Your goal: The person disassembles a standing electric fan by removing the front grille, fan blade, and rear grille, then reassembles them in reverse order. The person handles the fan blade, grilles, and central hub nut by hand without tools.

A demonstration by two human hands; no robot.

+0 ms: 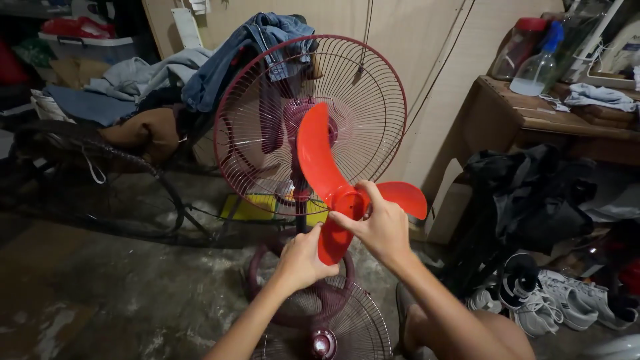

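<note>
I hold a red three-bladed fan blade (320, 160) in front of a standing fan. My right hand (375, 225) grips its hub from the right, fingers curled over the centre. My left hand (303, 257) pinches the lower blade from the left. Behind the blade stands the fan's maroon rear wire guard (373, 100) with its motor hub, on a pole with a round maroon base (257, 267). A second wire guard (347, 327), the front one, lies flat on the floor just below my hands.
A dark chair piled with clothes (153, 87) stands at the left. At the right a wooden table (527, 117) carries bottles, with dark bags and several sneakers (543, 303) under it. My bare knee (467, 333) is at the bottom right. The floor is stained concrete.
</note>
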